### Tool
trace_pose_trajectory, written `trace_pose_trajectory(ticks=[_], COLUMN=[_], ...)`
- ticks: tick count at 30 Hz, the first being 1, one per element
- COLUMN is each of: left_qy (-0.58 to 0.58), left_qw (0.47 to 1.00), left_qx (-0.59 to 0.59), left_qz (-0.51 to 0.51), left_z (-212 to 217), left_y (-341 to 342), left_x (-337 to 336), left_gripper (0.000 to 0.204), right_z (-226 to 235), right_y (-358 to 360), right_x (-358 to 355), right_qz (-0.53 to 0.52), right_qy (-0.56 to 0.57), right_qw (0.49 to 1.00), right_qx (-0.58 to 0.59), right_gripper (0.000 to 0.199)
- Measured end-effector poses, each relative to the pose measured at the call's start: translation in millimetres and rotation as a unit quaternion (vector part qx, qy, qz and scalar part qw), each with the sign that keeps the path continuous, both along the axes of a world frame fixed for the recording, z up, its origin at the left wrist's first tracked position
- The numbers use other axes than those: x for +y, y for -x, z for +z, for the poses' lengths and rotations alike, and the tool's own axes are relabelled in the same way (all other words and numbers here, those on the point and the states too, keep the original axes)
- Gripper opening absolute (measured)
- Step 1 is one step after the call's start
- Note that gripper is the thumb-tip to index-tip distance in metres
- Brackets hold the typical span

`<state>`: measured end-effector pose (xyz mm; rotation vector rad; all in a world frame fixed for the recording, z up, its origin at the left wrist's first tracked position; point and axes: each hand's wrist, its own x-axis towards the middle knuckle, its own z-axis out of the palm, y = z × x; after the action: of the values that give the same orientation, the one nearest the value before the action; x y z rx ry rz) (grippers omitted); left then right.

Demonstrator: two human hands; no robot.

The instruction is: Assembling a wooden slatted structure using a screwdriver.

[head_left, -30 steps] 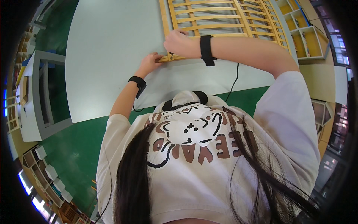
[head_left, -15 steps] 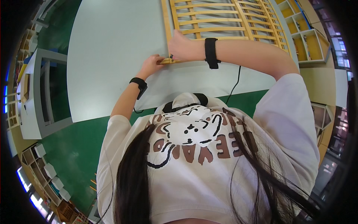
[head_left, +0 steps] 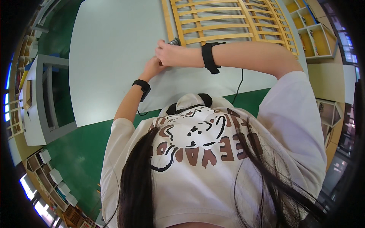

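My right hand [head_left: 169, 55] is closed in a fist, with a dark grey ridged cylinder [head_left: 175, 41] sticking out at its far side. It looks like a tool handle, but its kind cannot be told. Tucked against the near side of that fist is my left hand [head_left: 153, 67], its fingers curled; what they hold is hidden. Both hands are at the near left corner of a pale wooden slatted frame [head_left: 215, 28] lying on the table. A straight wooden rail [head_left: 167, 19] runs away from the hands along the frame's left side. The corner itself is covered by my right hand.
The white table [head_left: 110, 57] extends left of the frame. A dark cable [head_left: 238, 85] hangs over its near edge. Shelving with cubbies [head_left: 317, 41] stands at the far right, and a grey-framed bench [head_left: 45, 98] at the left, on a green floor [head_left: 72, 159].
My right fist has shifted a little left and turned, and the grey ridged cylinder now shows at its far side. My left hand stays nearly in place, its fingertips now covered.
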<state>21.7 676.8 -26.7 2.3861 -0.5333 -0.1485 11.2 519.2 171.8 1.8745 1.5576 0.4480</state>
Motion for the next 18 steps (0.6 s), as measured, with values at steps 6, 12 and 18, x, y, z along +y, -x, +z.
trace_pose_trajectory(ticks=[6, 12, 18], left_qy=[0.057, 0.014, 0.017], left_qw=[0.994, 0.999, 0.998], left_qx=[-0.091, 0.043, 0.042], left_qz=[-0.034, -0.006, -0.041], left_z=[-6, 46, 38], left_y=[-4, 8, 4], left_x=[-1, -9, -5], left_gripper=[0.027, 0.024, 0.031], right_z=[-3, -12, -8], right_y=[2, -13, -5], right_x=[1, -18, -4], right_qz=[0.054, 0.094, -0.136], right_qy=[0.079, -0.018, 0.017], right_qw=[0.993, 0.995, 0.99], right_qx=[-0.065, -0.018, -0.014], right_gripper=[0.009, 0.009, 0.021])
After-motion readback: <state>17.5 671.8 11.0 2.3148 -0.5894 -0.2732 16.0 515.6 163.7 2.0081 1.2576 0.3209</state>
